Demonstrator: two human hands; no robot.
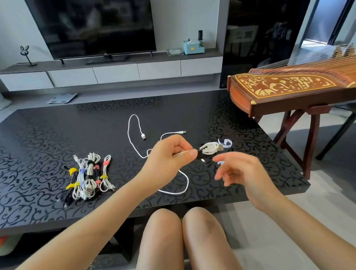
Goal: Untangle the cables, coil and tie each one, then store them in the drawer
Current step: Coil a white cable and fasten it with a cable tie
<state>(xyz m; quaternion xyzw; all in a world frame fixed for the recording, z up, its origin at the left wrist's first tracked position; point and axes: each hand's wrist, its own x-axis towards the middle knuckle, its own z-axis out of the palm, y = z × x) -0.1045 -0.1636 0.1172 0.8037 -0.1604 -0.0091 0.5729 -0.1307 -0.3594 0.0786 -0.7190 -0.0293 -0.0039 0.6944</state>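
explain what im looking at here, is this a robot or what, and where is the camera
No robot here: these are a person's two bare arms, seen by one wide-angle camera worn on the head and looking down, so the knees show at the bottom. The left hand pinches a small coiled white cable over the black patterned table. The right hand is beside it, fingers relaxed, holding nothing. On the table lie a bundle of tied cables, a loose white cable and a pale tie strip.
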